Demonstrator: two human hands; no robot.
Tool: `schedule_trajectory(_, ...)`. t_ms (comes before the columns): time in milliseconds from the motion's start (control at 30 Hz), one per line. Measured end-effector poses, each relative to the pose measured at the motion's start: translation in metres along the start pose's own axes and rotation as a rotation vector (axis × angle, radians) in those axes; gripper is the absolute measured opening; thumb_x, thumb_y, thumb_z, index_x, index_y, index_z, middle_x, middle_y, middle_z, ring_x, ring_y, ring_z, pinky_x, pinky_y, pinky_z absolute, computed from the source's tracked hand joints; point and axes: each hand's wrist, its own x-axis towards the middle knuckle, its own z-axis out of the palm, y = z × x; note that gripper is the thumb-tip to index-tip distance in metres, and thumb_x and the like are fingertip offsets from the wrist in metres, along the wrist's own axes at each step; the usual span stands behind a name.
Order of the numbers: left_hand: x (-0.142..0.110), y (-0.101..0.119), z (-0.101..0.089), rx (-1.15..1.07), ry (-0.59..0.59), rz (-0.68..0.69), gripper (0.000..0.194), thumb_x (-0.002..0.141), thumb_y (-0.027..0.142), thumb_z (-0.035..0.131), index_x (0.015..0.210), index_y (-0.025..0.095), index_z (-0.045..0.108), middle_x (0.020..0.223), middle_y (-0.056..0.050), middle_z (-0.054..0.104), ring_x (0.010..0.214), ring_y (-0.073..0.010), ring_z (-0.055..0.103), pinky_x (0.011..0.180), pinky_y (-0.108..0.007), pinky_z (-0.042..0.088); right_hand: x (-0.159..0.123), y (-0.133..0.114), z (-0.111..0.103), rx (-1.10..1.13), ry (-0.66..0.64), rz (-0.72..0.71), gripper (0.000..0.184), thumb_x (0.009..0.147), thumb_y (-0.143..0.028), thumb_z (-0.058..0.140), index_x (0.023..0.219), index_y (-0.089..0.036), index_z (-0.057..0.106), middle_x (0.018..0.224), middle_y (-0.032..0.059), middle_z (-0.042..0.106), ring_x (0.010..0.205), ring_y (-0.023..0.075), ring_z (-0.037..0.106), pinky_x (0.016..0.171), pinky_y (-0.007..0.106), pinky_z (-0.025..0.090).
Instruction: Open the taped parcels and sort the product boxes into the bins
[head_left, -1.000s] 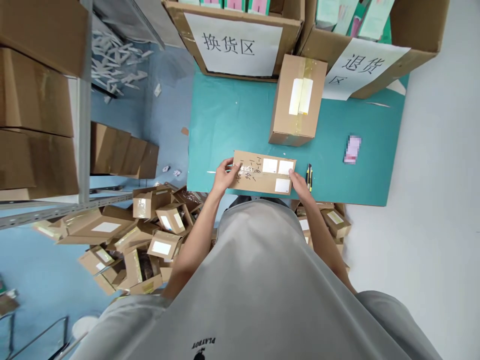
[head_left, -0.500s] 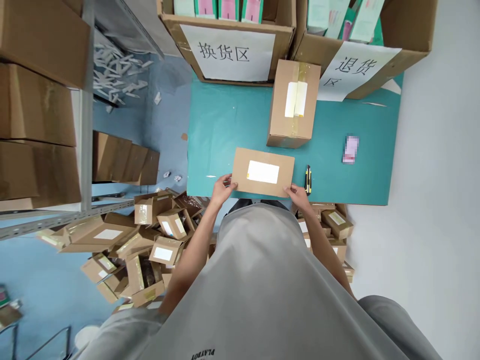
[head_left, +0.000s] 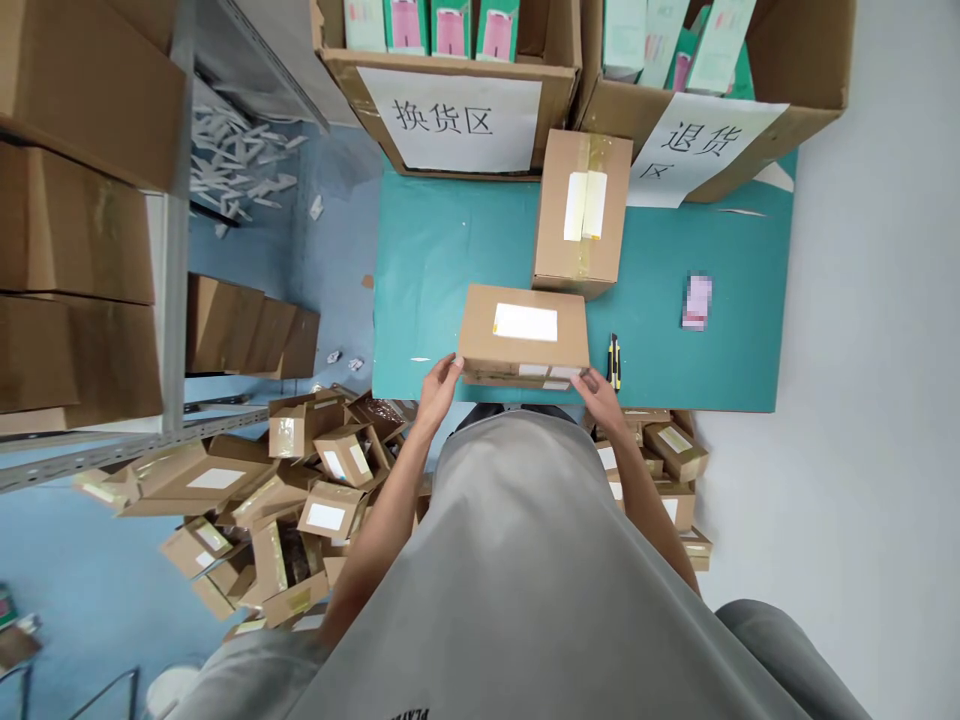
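Note:
Between my two hands is a brown cardboard box (head_left: 480, 345) with a white label on its top, at the front edge of the green table. The box is tilted, so its near side with more white labels shows. My left hand (head_left: 441, 385) grips its near left corner, thumb on the edge. At the near right corner, my right hand (head_left: 598, 393) holds it the same way. Just right of the box lies a yellow and black utility knife (head_left: 614, 362). Behind it stands a taller taped box (head_left: 559, 225) with two white labels.
Two open cartons with paper signs, the left carton (head_left: 450, 72) and the right carton (head_left: 795, 125), hold green and pink packages. A blurred pink item (head_left: 697, 302) lies on the green table (head_left: 742, 365). Shelved boxes (head_left: 90, 220) stand left; discarded boxes (head_left: 330, 510) cover the floor.
The held box has tipped, its near side now showing below the top face. Both hands still hold its near corners. The view has shifted slightly.

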Motion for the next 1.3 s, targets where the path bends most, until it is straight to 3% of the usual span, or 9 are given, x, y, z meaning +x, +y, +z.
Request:
schedule_trajectory(200,0.02,0.033,0.001,0.05,-0.003,0.256,0.062,0.081,0.055,0.089,0.127,0.015,0.081,0.133,-0.017,0.082,0.122,-0.0333,0.078,0.117,-0.05,0.06,0.028,-0.028,-0.013,0.03,0.1,-0.073,0.105,0.078,-0.089,0.082,0.15,-0.013,0.074,0.157,0.0215,0.071,0.151,0.0403,0.066,0.131,0.056,0.051)
schedule_trajectory(433,0.021,0.029,0.002,0.085,0.017,0.19,0.048,0.08,0.036,0.085,0.121,0.014,0.08,0.125,-0.017,0.084,0.107,-0.029,0.081,0.105,-0.047,0.066,0.04,-0.036,-0.013,0.024,0.122,-0.114,0.086,0.081,-0.087,0.083,0.135,-0.02,0.081,0.148,0.0162,0.078,0.145,0.0382,0.071,0.129,0.056,0.054)
schedule_trajectory(533,0.014,0.024,-0.003,0.107,0.04,0.172,0.045,0.081,0.038,0.083,0.119,0.014,0.079,0.124,-0.017,0.084,0.104,-0.0278,0.081,0.102,-0.045,0.067,0.032,-0.031,-0.011,0.007,0.132,-0.111,0.08,0.084,-0.086,0.08,0.129,-0.019,0.082,0.141,0.0172,0.081,0.139,0.0375,0.075,0.124,0.054,0.058)
schedule_trajectory(700,0.013,0.028,-0.011,0.273,0.0,0.166,0.049,0.091,0.047,0.074,0.128,0.015,0.076,0.127,-0.018,0.082,0.11,-0.031,0.079,0.102,-0.049,0.066,0.026,-0.016,-0.011,-0.068,0.04,-0.049,0.074,0.089,-0.085,0.076,0.123,-0.021,0.082,0.133,0.0174,0.084,0.131,0.0359,0.078,0.117,0.051,0.062)
schedule_trajectory(800,0.022,0.045,-0.006,0.475,0.077,0.285,0.059,0.094,0.044,0.072,0.144,0.014,0.068,0.142,-0.022,0.074,0.135,-0.0384,0.07,0.118,-0.058,0.057,0.048,-0.011,-0.015,-0.062,0.109,-0.047,0.08,0.087,-0.086,0.076,0.13,-0.019,0.079,0.139,0.0207,0.081,0.133,0.0372,0.077,0.118,0.053,0.061)
schedule_trajectory(900,0.044,0.075,0.02,0.595,0.124,0.5,0.064,0.098,0.041,0.07,0.156,0.015,0.06,0.157,-0.024,0.063,0.153,-0.0402,0.056,0.132,-0.059,0.044,0.098,-0.018,-0.023,-0.025,0.254,-0.072,0.089,0.088,-0.083,0.076,0.145,-0.015,0.071,0.156,0.0243,0.071,0.139,0.038,0.074,0.121,0.053,0.059)
schedule_trajectory(1000,0.077,0.108,0.066,0.586,0.014,0.585,0.06,0.102,0.039,0.066,0.157,0.014,0.06,0.156,-0.024,0.063,0.151,-0.0386,0.059,0.13,-0.057,0.046,0.159,-0.04,-0.031,-0.05,0.313,-0.042,0.086,0.095,-0.072,0.074,0.156,-0.012,0.063,0.164,0.025,0.064,0.143,0.0359,0.071,0.123,0.047,0.057)
schedule_trajectory(1167,0.125,0.148,0.142,0.64,-0.136,0.369,0.059,0.099,0.03,0.07,0.154,0.012,0.061,0.149,-0.025,0.071,0.114,-0.0306,0.078,0.113,-0.048,0.058,0.247,-0.091,-0.039,-0.117,0.317,-0.027,0.074,0.098,-0.056,0.076,0.154,-0.01,0.065,0.162,0.0257,0.066,0.141,0.0344,0.073,0.121,0.042,0.057)
schedule_trajectory(1300,0.141,0.154,0.159,0.648,-0.125,0.364,0.051,0.095,0.024,0.075,0.144,0.012,0.068,0.138,-0.021,0.079,0.111,-0.0295,0.08,0.109,-0.044,0.059,0.292,-0.118,-0.046,-0.118,0.321,-0.07,0.066,0.091,-0.052,0.084,0.141,-0.011,0.074,0.145,0.0257,0.078,0.135,0.0377,0.077,0.117,0.046,0.059)
